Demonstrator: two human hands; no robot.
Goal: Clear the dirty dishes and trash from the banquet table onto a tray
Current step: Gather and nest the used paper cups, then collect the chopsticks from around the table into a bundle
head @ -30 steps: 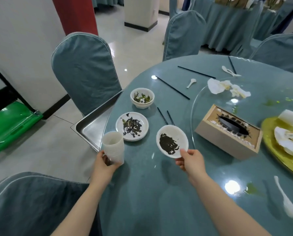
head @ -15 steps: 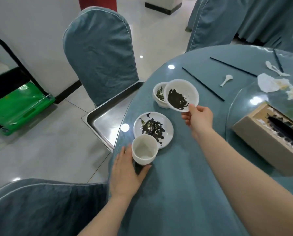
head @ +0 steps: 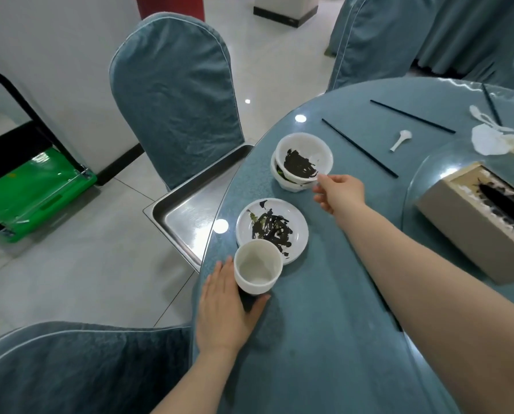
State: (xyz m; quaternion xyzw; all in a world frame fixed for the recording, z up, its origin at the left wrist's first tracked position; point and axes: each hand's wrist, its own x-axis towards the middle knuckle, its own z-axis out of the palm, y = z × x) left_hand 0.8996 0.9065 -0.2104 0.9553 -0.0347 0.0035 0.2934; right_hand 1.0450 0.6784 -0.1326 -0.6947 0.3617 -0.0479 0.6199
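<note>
My right hand [head: 338, 191] pinches the near rim of a small white dish [head: 305, 156] smeared with dark leftovers. The dish sits stacked on a white bowl [head: 291, 183] holding green scraps. Nearer to me lies a white plate [head: 272, 227] with dark food remains. A white cup [head: 257, 265], with nothing in it, stands upright at the table edge, overlapping the plate's near rim. My left hand [head: 227, 309] wraps around its base, fingers on the left, thumb on the right. A steel tray [head: 187, 210] pokes out from under the table edge on the left.
Black chopsticks [head: 358, 147] and a white spoon [head: 400, 140] lie further back on the round table [head: 324, 339]. A tissue box [head: 473, 219] and crumpled napkins [head: 491, 138] rest on the glass turntable [head: 423, 165]. Covered chairs [head: 175, 97] surround the table; a green cart [head: 25, 189] stands on the left.
My right hand carried the small dish away from me and set it on the bowl. My left hand put the cup down beside the plate and stays around its base.
</note>
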